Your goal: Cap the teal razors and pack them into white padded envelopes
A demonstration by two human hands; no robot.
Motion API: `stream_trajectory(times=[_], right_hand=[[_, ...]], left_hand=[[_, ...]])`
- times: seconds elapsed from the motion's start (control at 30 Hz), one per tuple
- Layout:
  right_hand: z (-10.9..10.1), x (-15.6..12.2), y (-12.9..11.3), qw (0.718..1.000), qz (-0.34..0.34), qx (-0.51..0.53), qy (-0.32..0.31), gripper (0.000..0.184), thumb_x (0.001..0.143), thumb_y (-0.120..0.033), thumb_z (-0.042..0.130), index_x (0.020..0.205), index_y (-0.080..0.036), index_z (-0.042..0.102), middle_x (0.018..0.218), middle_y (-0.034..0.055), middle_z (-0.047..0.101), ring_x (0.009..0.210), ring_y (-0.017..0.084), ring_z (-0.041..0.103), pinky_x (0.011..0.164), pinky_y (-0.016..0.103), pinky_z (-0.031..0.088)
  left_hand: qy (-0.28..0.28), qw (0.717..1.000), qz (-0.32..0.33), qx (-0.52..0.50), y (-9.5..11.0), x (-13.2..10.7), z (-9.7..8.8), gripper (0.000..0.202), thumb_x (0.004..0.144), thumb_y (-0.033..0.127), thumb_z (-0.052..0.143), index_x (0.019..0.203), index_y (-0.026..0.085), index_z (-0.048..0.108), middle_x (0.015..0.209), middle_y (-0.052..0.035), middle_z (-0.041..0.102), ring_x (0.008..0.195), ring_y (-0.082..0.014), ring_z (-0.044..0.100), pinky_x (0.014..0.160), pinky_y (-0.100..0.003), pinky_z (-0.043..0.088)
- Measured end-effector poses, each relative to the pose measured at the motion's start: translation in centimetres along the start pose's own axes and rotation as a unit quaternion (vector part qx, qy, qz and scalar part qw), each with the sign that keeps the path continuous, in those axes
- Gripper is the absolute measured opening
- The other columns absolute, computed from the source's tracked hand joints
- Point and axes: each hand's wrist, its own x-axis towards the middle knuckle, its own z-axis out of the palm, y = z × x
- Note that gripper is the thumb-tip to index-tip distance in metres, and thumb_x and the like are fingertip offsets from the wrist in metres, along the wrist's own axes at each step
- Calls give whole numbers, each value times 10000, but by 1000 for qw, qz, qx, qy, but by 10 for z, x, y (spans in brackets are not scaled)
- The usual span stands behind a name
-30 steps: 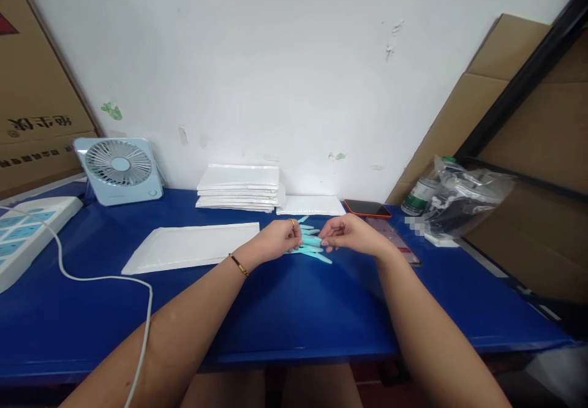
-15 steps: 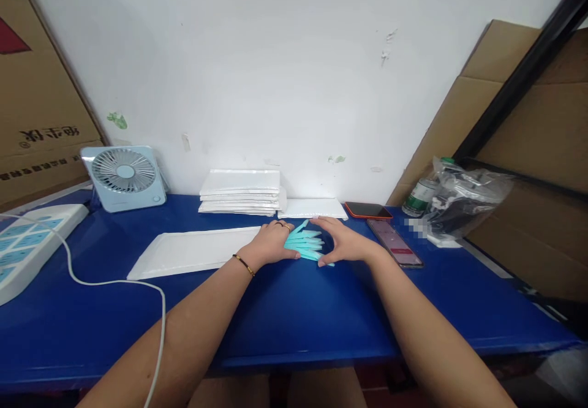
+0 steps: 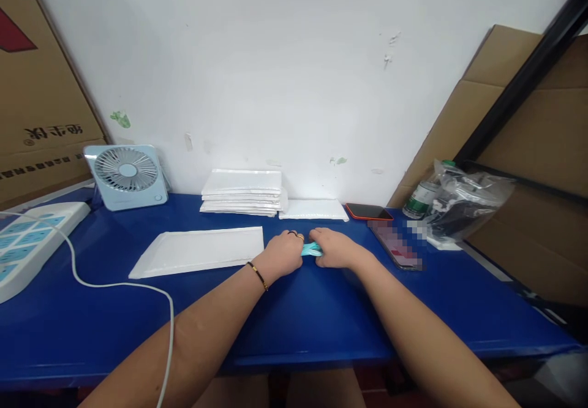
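Observation:
Both of my hands rest on the blue table, pressed together around a bunch of thin turquoise sticks. My left hand, with rings and a wrist bracelet, closes on the bunch from the left. My right hand closes on it from the right. Only a short part of the sticks shows between the two hands; the rest is hidden under the fingers. A flat white padded envelope lies just left of my left hand.
A stack of white envelopes and one more envelope lie by the wall. A small blue fan, a white power strip with cable, two phones, a bagged bottle, cardboard boxes at both sides.
The sticks lay fanned out on the table half a second ago; my hands have moved inward and gathered them into one tight bunch between them.

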Motion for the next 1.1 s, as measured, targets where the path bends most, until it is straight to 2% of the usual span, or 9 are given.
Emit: stream_trajectory(times=[0.27,0.43,0.53,0.63,0.73,0.8,0.87,0.93,1.1], right_hand=[[-15,-4,-13,994,15,-106,26,238,665,-187,553,903,-179,554,884,84,649,877,263,561,863,455,275],[-57,6,-21,975,-60,-207,54,139,704,-118,550,801,-160,640,813,104,649,778,235,582,948,478,199],[-87,15,-39,958,-138,-229,105,184,738,-61,523,703,-171,666,758,92,635,799,228,567,987,428,207],[-115,15,-59,950,-182,-227,110,191,690,-27,578,691,-188,681,773,73,630,885,239,550,1023,396,211],[-138,4,-66,956,-182,-178,142,240,690,-118,656,906,-216,688,998,64,628,1093,285,482,1075,463,138],[-149,-4,-65,965,-163,-89,185,427,705,-283,693,1123,-247,611,1212,58,547,1218,310,394,1068,502,166],[-153,-6,-64,961,-132,14,241,524,760,-426,632,1242,-251,522,1313,62,475,1253,295,378,1028,468,279],[-146,-1,-66,949,-109,95,279,454,843,-462,516,1239,-238,520,1286,68,505,1196,248,454,959,387,375],[-103,19,-71,960,-56,139,238,303,908,-371,426,868,-193,668,888,44,667,817,169,599,748,288,431]], left_hand=[[-6,993,-5,-122,-2,-3,-4,197,733,166,495,923,141,540,961,-122,594,898,-249,567,788,-346,438],[-41,928,3,-370,-7,-4,-17,456,618,433,693,934,157,517,835,-34,609,705,-188,572,595,-274,429],[24,882,-13,-471,-3,-2,-18,373,652,428,677,867,153,546,769,-18,625,671,-163,576,578,-249,418],[97,864,-63,-489,2,1,-14,283,707,420,630,731,147,556,585,-5,595,556,-151,561,538,-249,402],[150,848,-57,-504,5,3,-9,318,769,465,561,707,153,551,512,5,569,508,-140,550,531,-249,407],[165,838,-37,-518,7,4,-6,335,787,485,539,721,157,555,527,2,582,533,-140,564,550,-248,420],[169,831,-21,-529,9,4,-3,343,799,493,527,726,160,560,545,-4,597,555,-141,575,570,-249,431],[169,826,-11,-538,10,5,-1,341,800,493,531,732,160,561,551,-6,600,552,-139,576,573,-251,436],[142,818,-8,-557,8,7,4,290,752,426,609,743,137,585,559,-12,594,523,-139,572,532,-245,434]])
